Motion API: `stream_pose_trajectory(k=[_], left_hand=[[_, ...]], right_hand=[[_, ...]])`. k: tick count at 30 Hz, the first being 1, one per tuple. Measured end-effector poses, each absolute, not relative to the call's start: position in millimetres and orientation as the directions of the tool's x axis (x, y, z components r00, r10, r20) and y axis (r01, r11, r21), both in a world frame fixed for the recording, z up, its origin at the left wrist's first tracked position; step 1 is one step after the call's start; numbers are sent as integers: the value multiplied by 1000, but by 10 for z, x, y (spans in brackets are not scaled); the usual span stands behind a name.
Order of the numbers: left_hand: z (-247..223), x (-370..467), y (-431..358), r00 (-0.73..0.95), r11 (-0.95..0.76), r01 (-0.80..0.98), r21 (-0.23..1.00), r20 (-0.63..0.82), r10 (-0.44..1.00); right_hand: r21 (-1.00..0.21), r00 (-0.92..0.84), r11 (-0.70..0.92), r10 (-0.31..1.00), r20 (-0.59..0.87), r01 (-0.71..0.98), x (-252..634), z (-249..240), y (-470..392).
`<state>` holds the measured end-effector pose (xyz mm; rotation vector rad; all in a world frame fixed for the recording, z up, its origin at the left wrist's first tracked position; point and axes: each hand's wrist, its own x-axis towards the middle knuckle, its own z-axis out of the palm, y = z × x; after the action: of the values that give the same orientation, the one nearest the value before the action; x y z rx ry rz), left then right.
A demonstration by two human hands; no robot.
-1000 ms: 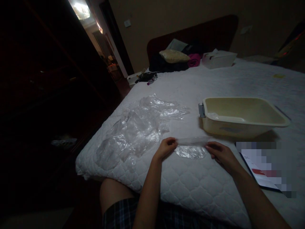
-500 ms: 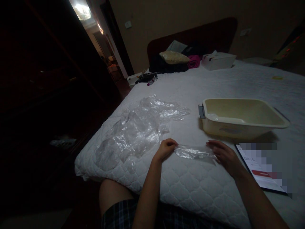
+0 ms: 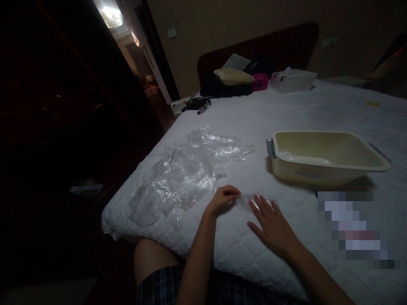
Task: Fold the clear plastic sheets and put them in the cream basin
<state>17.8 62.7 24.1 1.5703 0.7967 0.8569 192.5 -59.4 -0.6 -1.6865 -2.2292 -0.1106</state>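
Near the bed's front edge, my left hand pinches one end of a clear plastic bag, thumb against fingers. My right hand lies flat over the other part of that bag, fingers spread, and covers much of it. The bag is flattened on the white quilted bed. Beyond my left hand, to the left, spreads a loose heap of crumpled clear plastic bags. How many bags the heap has, I cannot tell.
A cream plastic tub with grey clip handles stands on the bed at right. A partly blurred flat object lies in front of it. A white box, a pink roll and a cushion sit by the headboard.
My right hand has moved left from the bag's right end and now lies flat on top of it. My left hand keeps its pinch in nearly the same place.
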Motion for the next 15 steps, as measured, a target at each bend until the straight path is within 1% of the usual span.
stream_pose_trajectory(k=[2,3,4,5,7,8,10,12,15], left_hand=[[338,189,524,454,-266,104,958,192,870],[388,200,444,385,-366,163,916,282,879],[432,214,350,374,-475,245,845,370,850],[465,226,249,426,-565,320,760,417,803],[485,234,58,635,-716,379,587,397,662],[468,224,-17,678,-739,419,527,359,641],[398,175,-105,701,-737,501,453,288,653],[312,111,-122,717,-731,544,412,224,660],[235,50,-93,728,-738,572,358,193,658]], right_hand=[[-129,-231,283,920,316,950,1938,-74,-591],[-127,-231,284,918,321,950,1944,-84,-588],[-127,-235,288,916,326,949,1948,-84,-586],[-128,-240,295,913,329,947,1951,-78,-584],[-131,-250,306,912,326,943,1962,-65,-582],[-135,-252,307,913,320,942,1971,-63,-581],[-154,-260,315,918,298,937,2003,-72,-581],[-188,-272,328,924,270,926,2042,-92,-579],[-275,-258,320,936,239,907,2082,-116,-577]])
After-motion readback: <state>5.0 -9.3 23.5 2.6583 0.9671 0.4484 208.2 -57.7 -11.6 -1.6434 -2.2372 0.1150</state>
